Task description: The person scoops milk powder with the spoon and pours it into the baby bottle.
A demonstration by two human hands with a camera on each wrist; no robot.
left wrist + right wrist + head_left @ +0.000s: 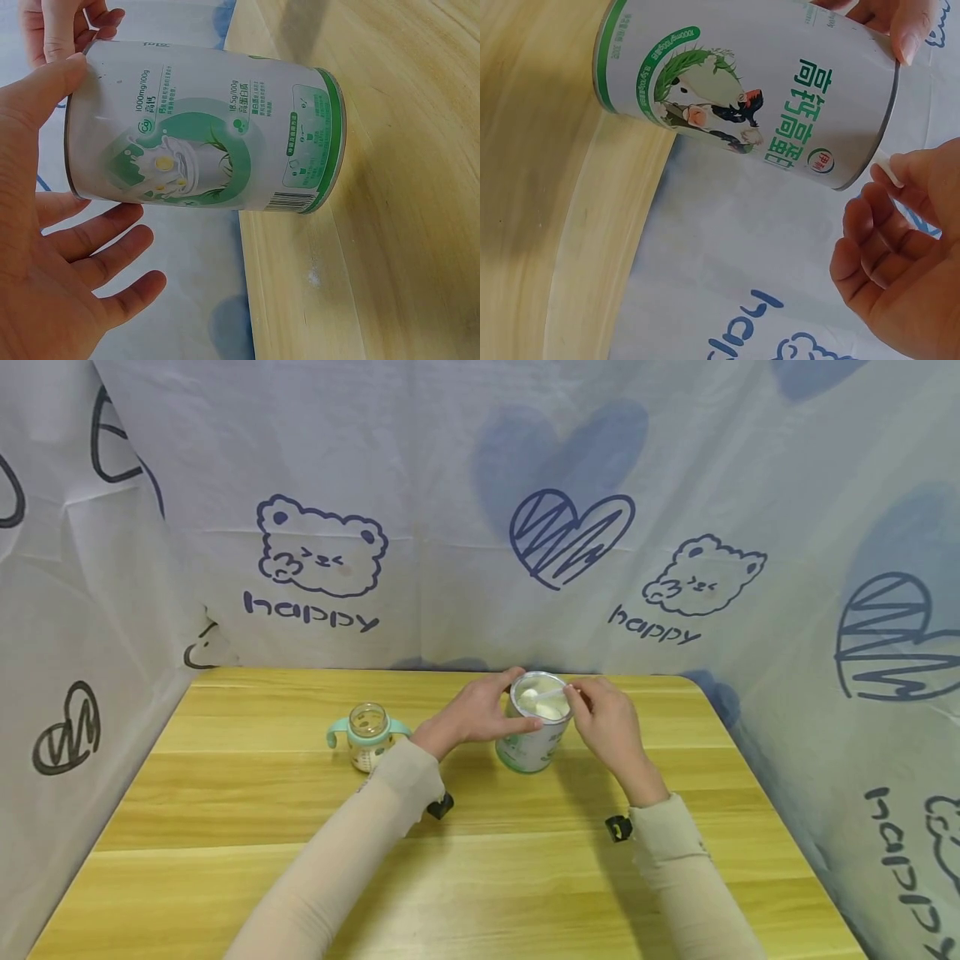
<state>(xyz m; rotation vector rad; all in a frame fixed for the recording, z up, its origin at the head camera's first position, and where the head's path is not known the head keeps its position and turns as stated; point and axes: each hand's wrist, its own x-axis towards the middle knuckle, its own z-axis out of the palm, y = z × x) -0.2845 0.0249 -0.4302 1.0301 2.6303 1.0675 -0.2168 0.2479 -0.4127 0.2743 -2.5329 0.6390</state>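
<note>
A milk powder can (527, 752), open at the top, stands upright on the table near its far edge, with pale powder inside. My left hand (480, 710) grips the can at its upper rim, thumb on the near side; in the left wrist view its other fingers (116, 255) spread beside the can. Between thumb and fingertips, my right hand (606, 727) pinches the handle of a white scoop (553, 693), whose bowl is inside the can. In the right wrist view only a bit of the white handle (889, 171) shows at the fingertips.
Left of the can stands a baby bottle (367, 750) without a lid, with mint-green handles and some contents low inside. A small white powder spot (313, 277) lies on the wooden table (480, 893). A printed cloth (450, 460) hangs behind the table.
</note>
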